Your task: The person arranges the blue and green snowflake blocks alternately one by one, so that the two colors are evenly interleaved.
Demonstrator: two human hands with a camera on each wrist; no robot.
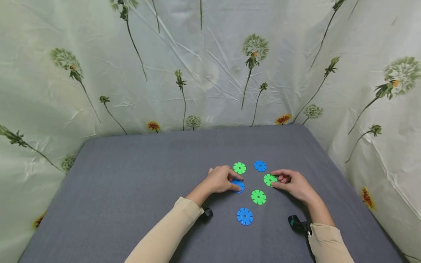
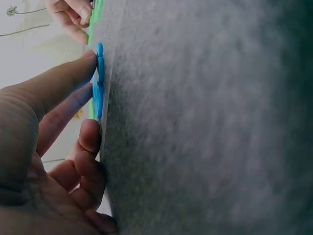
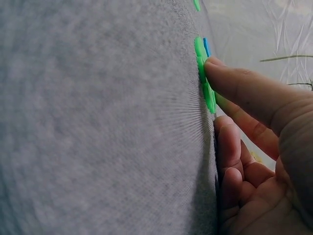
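My left hand [image 1: 221,179] pinches a blue notched plastic disc [image 1: 240,185] on the grey cloth, thumb on its near edge and index finger at its far edge. In the left wrist view this blue disc [image 2: 100,73] is seen edge-on, low over the cloth, with the other fingers curled beside it. Over to the right, my right hand [image 1: 294,183] holds a green notched disc [image 1: 268,180] between thumb and index finger at its right side. The right wrist view shows that green disc [image 3: 204,81] edge-on, close to the cloth, under the thumb tip.
Around the hands lie a green disc [image 1: 237,169] and a blue disc [image 1: 260,166] farther back, and a green disc [image 1: 258,200] and a blue disc [image 1: 245,221] nearer. The grey table [image 1: 131,190] meets a floral curtain [image 1: 210,73] at the back and sides.
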